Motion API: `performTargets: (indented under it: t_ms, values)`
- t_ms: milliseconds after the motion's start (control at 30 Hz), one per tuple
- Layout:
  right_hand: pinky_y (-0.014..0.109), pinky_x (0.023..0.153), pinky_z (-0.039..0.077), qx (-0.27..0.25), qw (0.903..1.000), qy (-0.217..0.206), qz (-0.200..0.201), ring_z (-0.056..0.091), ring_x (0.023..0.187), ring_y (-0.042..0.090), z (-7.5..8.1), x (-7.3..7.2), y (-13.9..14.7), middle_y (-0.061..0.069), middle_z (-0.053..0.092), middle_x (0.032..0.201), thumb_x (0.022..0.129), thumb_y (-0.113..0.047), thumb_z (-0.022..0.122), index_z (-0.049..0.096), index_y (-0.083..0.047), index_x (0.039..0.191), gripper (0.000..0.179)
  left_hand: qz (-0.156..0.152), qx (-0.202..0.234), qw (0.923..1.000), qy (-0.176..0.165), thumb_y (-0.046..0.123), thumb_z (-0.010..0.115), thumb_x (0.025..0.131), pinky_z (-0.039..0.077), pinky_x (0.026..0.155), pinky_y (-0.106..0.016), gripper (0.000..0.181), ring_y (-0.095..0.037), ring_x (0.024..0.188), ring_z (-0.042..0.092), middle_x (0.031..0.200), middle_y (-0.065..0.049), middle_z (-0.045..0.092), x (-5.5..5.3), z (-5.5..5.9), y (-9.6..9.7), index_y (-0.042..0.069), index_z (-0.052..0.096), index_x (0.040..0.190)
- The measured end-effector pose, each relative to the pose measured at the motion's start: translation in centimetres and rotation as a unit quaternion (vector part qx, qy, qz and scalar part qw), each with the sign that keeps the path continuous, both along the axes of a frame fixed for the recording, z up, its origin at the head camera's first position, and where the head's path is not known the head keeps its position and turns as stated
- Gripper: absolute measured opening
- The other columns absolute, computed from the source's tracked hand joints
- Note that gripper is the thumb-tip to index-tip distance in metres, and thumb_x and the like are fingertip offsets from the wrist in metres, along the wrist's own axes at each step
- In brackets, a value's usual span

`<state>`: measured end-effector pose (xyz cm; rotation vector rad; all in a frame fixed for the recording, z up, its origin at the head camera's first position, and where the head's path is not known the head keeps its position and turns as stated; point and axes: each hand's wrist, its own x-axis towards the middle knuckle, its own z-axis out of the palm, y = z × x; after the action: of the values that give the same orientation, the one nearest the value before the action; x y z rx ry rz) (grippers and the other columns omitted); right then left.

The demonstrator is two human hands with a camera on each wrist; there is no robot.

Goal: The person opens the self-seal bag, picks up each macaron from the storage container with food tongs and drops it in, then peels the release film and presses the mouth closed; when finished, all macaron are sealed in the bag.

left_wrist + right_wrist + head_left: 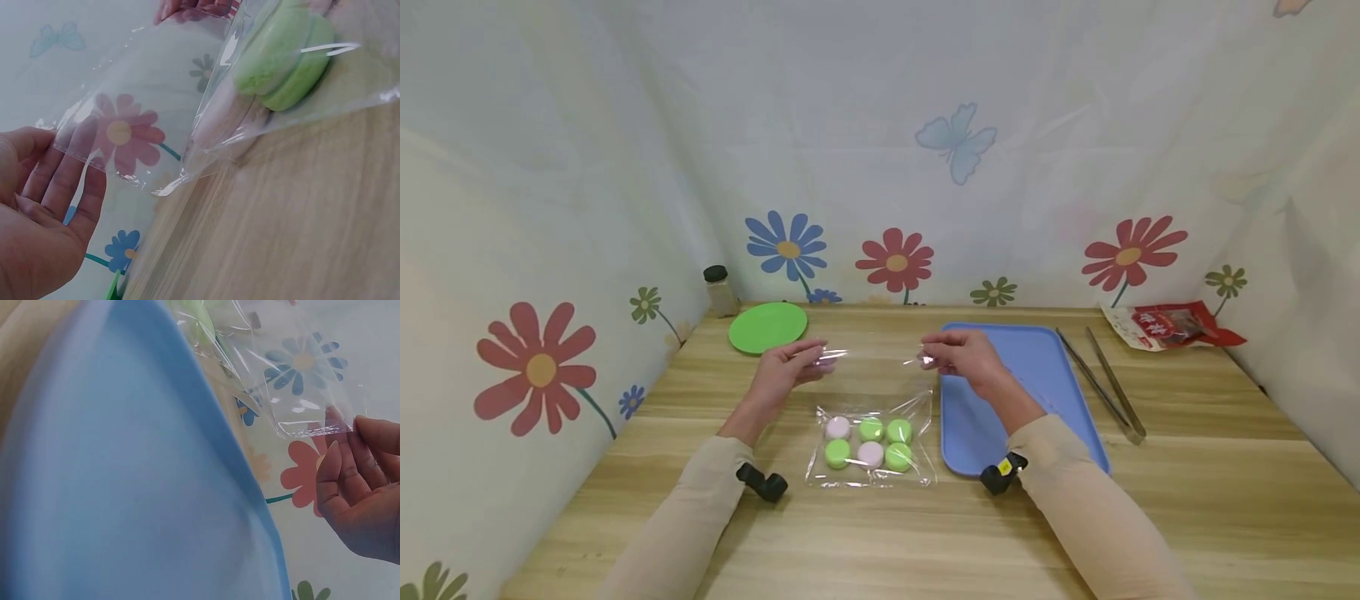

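Note:
A clear plastic bag (872, 481) lies on the table between both hands, its far flap lifted. Inside it sit several green and pale pink macarons (871, 429) in two rows. At the flap's left corner my left hand (786, 367) pinches the film between thumb and fingers; the left wrist view shows a green macaron (281, 59) close by through the plastic. My right hand (961, 358) pinches the opposite corner, above the edge of a blue tray (1022, 400). In the right wrist view, thumb and fingertips (365, 428) meet at the film's edge.
Metal tongs (1105, 387) lie right of the tray, with a red and white food packet (1176, 325) behind them. A green plate (767, 327) and a black-capped jar (721, 292) stand at the back left. A flowered curtain (850, 150) hangs behind the table.

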<state>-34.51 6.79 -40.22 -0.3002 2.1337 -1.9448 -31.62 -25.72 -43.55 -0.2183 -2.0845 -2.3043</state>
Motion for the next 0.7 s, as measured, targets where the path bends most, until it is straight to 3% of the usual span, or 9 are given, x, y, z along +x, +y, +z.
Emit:
performTargets:
  t_ms: [233,367,467,533,600,700]
  values:
    - [0.038,0.081,0.058,-0.013,0.9998,0.013,0.003,0.073,0.083,0.016,-0.1,0.0,0.2,0.015,0.075,0.1,0.098,-0.011,0.066,0.064,0.007,0.128,0.035,-0.001,0.014,0.9998,0.017,0.012,0.064,0.099,0.058,0.086,-0.037,0.029,-0.02,0.087,0.074,0.095,-0.008,0.076,0.2,-0.1,-0.1,-0.002,0.065,0.124]
    - [0.047,0.09,0.055,-0.006,0.9998,0.016,0.0,0.072,0.087,0.018,0.1,-0.1,0.2,0.016,0.074,0.104,0.097,-0.008,0.066,0.066,0.007,0.124,0.031,0.001,-0.009,0.9996,0.027,0.012,0.065,0.099,0.056,0.09,-0.042,0.031,-0.025,0.094,0.073,0.105,-0.018,0.074,0.1,0.1,-0.2,-0.005,0.065,0.124]
    - [0.05,0.093,0.052,0.035,0.9984,0.043,-0.01,0.068,0.094,0.018,0.4,0.1,0.4,0.012,0.073,0.109,0.096,-0.01,0.067,0.071,0.003,0.119,0.026,0.017,-0.072,0.9964,0.041,0.016,0.067,0.098,0.056,0.091,-0.039,0.034,-0.025,0.101,0.071,0.115,-0.022,0.07,0.0,0.3,-0.4,-0.007,0.066,0.123]
    - [0.047,0.085,0.053,0.065,0.996,0.06,-0.013,0.064,0.089,0.021,0.6,0.2,0.6,0.008,0.073,0.105,0.095,-0.012,0.068,0.073,0.0,0.117,0.025,0.038,-0.12,0.9908,0.048,0.017,0.069,0.097,0.058,0.08,-0.031,0.032,-0.022,0.092,0.07,0.115,-0.021,0.07,0.0,0.4,-0.5,-0.005,0.069,0.121]
    - [0.041,0.073,0.052,0.083,0.9947,0.061,-0.004,0.061,0.081,0.021,0.7,0.3,0.8,0.007,0.072,0.098,0.095,-0.013,0.068,0.074,-0.002,0.117,0.025,0.051,-0.153,0.9859,0.045,0.018,0.07,0.096,0.053,0.063,-0.023,0.03,-0.015,0.075,0.064,0.101,-0.017,0.072,0.1,0.5,-0.5,-0.002,0.071,0.119]
    - [0.03,0.059,0.047,0.059,0.9976,0.017,0.031,0.06,0.067,0.02,0.6,0.1,1.2,0.01,0.073,0.093,0.096,-0.013,0.068,0.07,0.0,0.123,0.03,0.043,-0.133,0.9899,0.02,0.016,0.068,0.097,0.037,0.046,-0.019,0.028,-0.009,0.056,0.051,0.082,-0.009,0.069,0.2,0.4,-0.6,-0.002,0.071,0.119]
